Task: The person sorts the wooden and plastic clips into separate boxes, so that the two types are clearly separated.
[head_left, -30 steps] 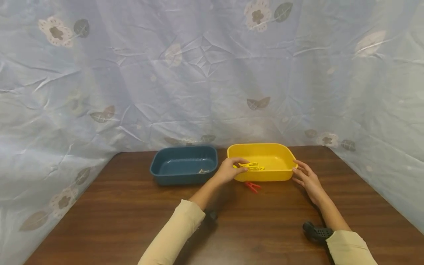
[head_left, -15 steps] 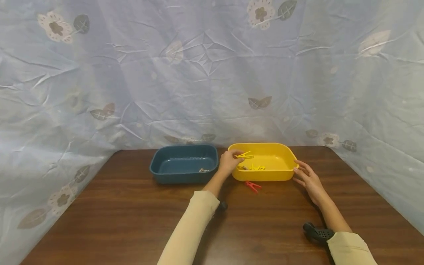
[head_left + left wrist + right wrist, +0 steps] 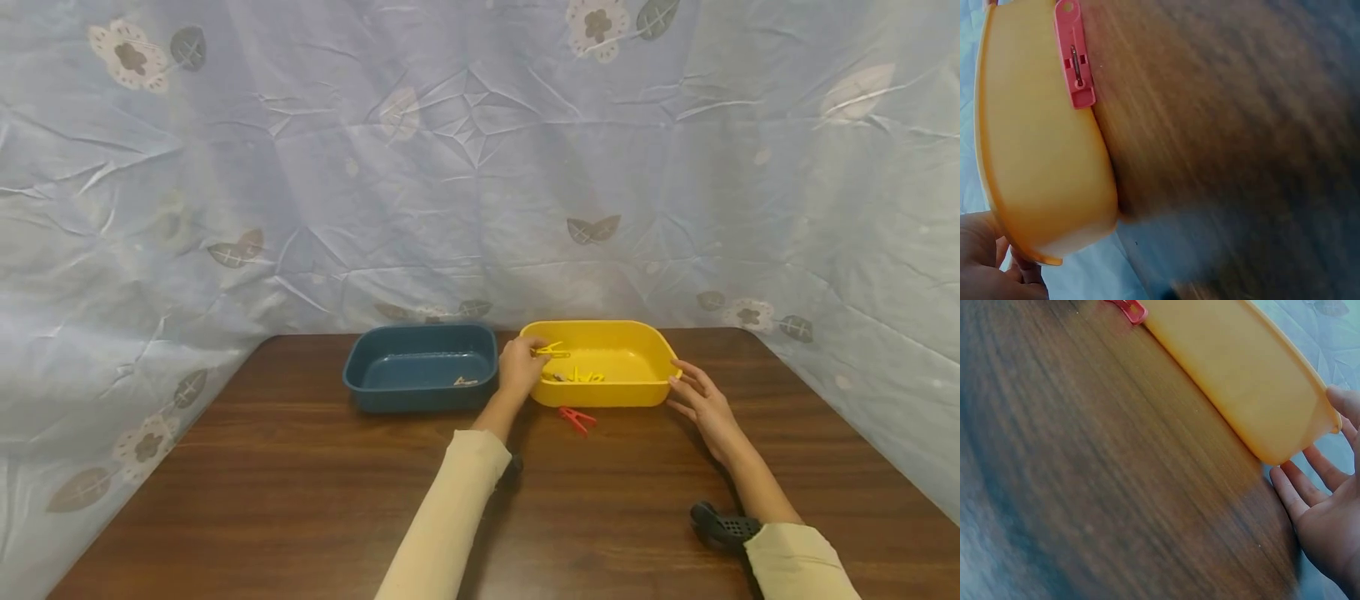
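My left hand [image 3: 517, 367] pinches a yellow clothespin [image 3: 557, 352] over the left end of the yellow basin [image 3: 637, 395]. Several clothespins lie in that basin, yellow ones [image 3: 587, 377] among them. At the basin's right end, my right hand [image 3: 705, 410] touches the rim and side with loosely extended fingers, as the right wrist view also shows. A red clothespin [image 3: 577, 419] lies on the table against the basin's front wall. In the left wrist view, only part of the left hand [image 3: 997, 269] appears behind the basin's edge, and the pinched clothespin is hidden there.
To the left of the yellow basin stands a blue basin [image 3: 427, 402] holding small pale pieces [image 3: 464, 381], too small to make out. Both are near the back edge of the brown wooden table [image 3: 300, 475]. A flowered cloth [image 3: 375, 192] hangs behind.
My left hand has risen slightly, lifting the yellow clothespin off the others in the basin. The right hand has kept its place at the basin's right end.
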{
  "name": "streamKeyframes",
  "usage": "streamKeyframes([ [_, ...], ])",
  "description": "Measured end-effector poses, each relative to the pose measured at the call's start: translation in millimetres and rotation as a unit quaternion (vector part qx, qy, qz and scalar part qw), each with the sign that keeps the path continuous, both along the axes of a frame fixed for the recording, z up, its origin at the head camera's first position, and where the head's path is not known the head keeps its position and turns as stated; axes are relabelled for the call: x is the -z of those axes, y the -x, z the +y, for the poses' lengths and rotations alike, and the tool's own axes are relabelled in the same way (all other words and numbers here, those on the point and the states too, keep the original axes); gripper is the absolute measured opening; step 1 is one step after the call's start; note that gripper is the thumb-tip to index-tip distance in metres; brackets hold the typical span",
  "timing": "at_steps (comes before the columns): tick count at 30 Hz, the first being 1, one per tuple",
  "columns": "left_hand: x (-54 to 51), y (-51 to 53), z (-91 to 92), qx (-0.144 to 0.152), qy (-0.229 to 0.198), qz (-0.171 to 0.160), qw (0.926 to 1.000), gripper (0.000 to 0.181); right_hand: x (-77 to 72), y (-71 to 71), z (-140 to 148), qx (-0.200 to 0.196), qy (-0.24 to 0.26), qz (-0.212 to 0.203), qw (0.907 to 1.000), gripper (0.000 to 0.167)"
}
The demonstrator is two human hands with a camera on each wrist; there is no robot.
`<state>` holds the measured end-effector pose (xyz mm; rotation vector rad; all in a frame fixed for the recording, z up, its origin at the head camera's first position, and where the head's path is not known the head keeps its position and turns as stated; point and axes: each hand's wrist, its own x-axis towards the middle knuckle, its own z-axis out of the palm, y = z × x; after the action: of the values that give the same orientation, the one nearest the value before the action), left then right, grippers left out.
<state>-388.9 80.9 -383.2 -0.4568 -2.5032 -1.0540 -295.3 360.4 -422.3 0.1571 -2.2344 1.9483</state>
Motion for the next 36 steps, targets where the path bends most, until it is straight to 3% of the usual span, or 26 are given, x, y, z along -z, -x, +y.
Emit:
streamKeyframes([
  [11,-0.1,-3.4,3.2,-0.005,0.021,0.002,0.9998,0.02,-0.8,0.3,-0.1,0.0,0.0,0.0,1.0,0.057],
  [19,2.2,-4.4,4.5,-0.011,0.027,-0.016,0.9994,0.02,-0.8,0.3,-0.6,0.004,0.008,-0.002,1.0,0.057],
  [29,2.3,-4.6,5.2,-0.008,0.024,-0.002,0.9997,0.02,-0.1,0.7,0.2,0.002,0.006,0.004,1.0,0.057],
  [36,2.5,-4.5,5.2,-0.006,0.037,-0.01,0.9993,0.033,1.3,1.2,0.7,0.001,0.004,0.003,1.0,0.058],
])
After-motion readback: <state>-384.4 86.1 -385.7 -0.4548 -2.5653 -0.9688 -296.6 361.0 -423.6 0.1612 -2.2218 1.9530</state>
